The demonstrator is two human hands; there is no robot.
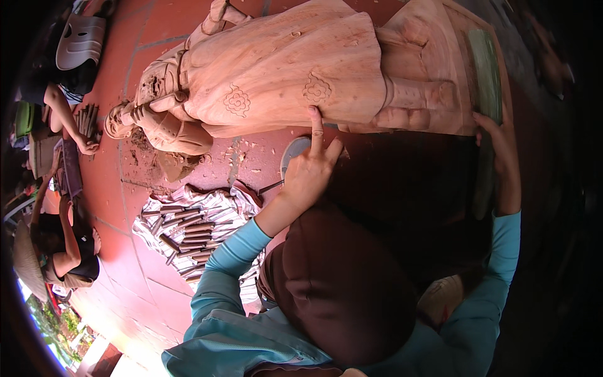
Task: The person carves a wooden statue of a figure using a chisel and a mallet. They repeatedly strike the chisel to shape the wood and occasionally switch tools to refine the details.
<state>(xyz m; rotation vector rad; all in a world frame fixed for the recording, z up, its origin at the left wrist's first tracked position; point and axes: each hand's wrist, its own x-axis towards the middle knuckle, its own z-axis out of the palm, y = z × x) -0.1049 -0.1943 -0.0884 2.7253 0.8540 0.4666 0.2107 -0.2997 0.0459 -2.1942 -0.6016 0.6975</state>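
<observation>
A carved wooden statue point(276, 69) of a robed figure lies on its back across the upper middle, its head to the left and its feet to the right. Two cloud-like swirl patterns are cut into the robe. My left hand point(308, 173) has its index finger stretched out, the tip touching the robe's near edge below the right-hand swirl; nothing is in its grasp. At the statue's foot end, my right hand point(501, 141) rests against the wooden base point(461, 63), fingers extended by the lower end of a pale green strip point(487, 75). Its underside is in shadow.
Several wooden-handled carving tools point(195, 235) lie on a striped cloth point(157, 217) on the red tiled floor point(125, 251). Wood chips are scattered near the statue's head. At left, other people point(63, 251) sit near a white plastic chair point(81, 41) and more tools point(86, 119).
</observation>
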